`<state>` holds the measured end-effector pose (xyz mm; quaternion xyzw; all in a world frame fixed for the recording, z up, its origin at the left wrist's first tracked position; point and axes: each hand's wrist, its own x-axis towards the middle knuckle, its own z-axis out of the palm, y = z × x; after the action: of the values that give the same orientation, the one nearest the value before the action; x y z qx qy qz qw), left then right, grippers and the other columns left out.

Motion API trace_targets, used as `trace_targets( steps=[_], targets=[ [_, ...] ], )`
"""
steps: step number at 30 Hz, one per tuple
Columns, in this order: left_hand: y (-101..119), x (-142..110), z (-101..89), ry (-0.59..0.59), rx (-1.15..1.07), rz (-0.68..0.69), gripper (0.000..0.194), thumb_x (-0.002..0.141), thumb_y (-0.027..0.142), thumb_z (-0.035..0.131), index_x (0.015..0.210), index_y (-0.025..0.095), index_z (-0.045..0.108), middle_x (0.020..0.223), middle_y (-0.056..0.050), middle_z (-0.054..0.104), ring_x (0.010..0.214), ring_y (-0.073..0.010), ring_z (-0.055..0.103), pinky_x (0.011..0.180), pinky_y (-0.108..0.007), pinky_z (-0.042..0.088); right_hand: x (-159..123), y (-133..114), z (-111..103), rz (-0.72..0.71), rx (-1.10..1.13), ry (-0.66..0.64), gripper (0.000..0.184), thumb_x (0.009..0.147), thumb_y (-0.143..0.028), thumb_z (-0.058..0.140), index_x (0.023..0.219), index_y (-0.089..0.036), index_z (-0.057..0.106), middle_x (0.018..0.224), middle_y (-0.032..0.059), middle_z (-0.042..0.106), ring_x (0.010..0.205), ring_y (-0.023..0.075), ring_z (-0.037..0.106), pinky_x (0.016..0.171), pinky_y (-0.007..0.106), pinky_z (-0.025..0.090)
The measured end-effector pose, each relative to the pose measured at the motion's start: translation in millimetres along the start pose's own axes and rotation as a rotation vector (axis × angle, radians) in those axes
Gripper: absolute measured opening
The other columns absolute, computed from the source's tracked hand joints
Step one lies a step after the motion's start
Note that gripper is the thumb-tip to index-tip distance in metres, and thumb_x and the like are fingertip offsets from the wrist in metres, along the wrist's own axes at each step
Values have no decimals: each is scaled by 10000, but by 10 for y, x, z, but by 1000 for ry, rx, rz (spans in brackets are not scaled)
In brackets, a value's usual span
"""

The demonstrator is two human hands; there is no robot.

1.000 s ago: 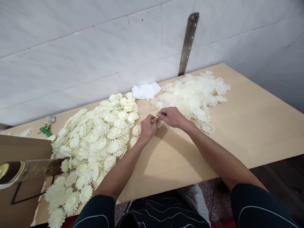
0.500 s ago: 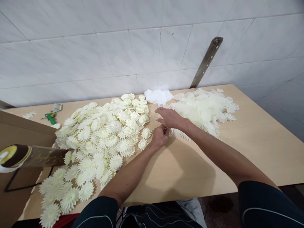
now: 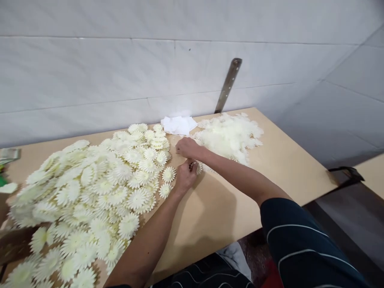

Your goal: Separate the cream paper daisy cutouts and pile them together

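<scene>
My left hand [image 3: 185,176] is closed just above the table, fingers curled round a small pale toothed piece that looks like an artificial flower [image 3: 198,167]; most of it is hidden. My right hand [image 3: 188,147] is just beyond it, palm down, with fingers bent and pressed together over the table; whatever they pinch is hidden. Left of my hands spreads a big heap of cream artificial flowers [image 3: 120,172], with two loose flowers at its edge. A flatter pile of whiter, thin petal discs [image 3: 231,136] lies behind my right forearm.
White paper sheets [image 3: 179,125] lie at the wall behind my hands. A metal bracket [image 3: 228,85] rises against the tiled wall. At the far left are a green tool [image 3: 3,180], partly cut off, and a dark bottle [image 3: 18,242]. A black strap [image 3: 349,174] hangs at the table's right end.
My right hand has gone from meeting the left hand's fingertips to a spot beyond them, its fingers now bent down. My left hand stays closed. The view has turned and shifted.
</scene>
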<state>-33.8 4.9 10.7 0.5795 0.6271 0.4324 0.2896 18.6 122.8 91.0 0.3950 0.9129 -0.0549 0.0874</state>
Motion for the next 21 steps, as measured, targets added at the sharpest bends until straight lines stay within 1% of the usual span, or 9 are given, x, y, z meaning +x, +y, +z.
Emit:
trace_targets(
  steps=[2,3,7,11,13,16,17,19,21],
  targets=[
    [-8,11,3,16,25,1,120,937,306,650,932,235,746,850,-88,821,807,-278,770,741,-336,504,-12,-8,3,2,9,9,361,1064,-217,591,1297,-62,818,1300,241,814,1255,340,741,1017,373,553],
    [-10,14,2,19,31,0,116,930,321,657,913,239,738,816,-81,810,779,-276,761,725,-333,497,-18,-14,-3,7,13,7,364,1064,-198,578,1303,-51,811,1307,248,808,1246,337,743,1007,373,556],
    [-18,18,-8,23,1,11,125,922,355,657,885,248,709,717,-37,761,694,-244,717,690,-312,483,-22,-54,-69,11,27,-17,298,1018,-158,642,1211,-39,836,1198,242,837,1147,329,769,927,357,560],
    [-52,18,7,45,-65,-8,164,942,377,629,896,237,700,631,-1,688,620,-217,669,673,-303,469,-40,-76,-145,-4,34,-16,216,1000,-202,736,1124,-73,856,1141,209,853,1099,319,779,881,344,548],
    [-77,14,29,66,-106,-14,180,954,377,622,933,225,716,641,-1,687,605,-212,660,659,-303,463,-76,-66,-167,-34,40,-9,223,1007,-226,760,1167,-103,854,1223,187,846,1175,311,765,928,336,539],
    [-116,0,64,86,-159,5,193,975,350,622,1025,216,751,682,-3,714,611,-204,665,666,-299,476,-150,-22,-177,-76,69,37,356,1016,-233,774,1362,-156,801,1452,162,775,1362,306,690,1050,339,503],
    [-130,-3,74,87,-172,14,196,978,330,620,1060,218,758,682,0,715,609,-202,664,671,-298,479,-171,-1,-175,-75,101,73,376,1004,-228,787,1375,-165,796,1471,158,765,1376,311,680,1065,346,495],
    [-157,-2,89,85,-187,18,201,983,305,624,1103,219,762,669,7,701,595,-200,652,665,-298,469,-196,41,-165,-71,152,93,340,978,-246,814,1310,-178,825,1405,146,794,1328,321,693,1040,365,495],
    [-184,4,102,73,-197,21,203,986,281,624,1122,212,759,647,14,677,576,-197,626,660,-301,456,-203,77,-153,-72,190,86,227,945,-246,822,1165,-208,865,1235,115,841,1189,306,729,977,374,496]
  ],
)
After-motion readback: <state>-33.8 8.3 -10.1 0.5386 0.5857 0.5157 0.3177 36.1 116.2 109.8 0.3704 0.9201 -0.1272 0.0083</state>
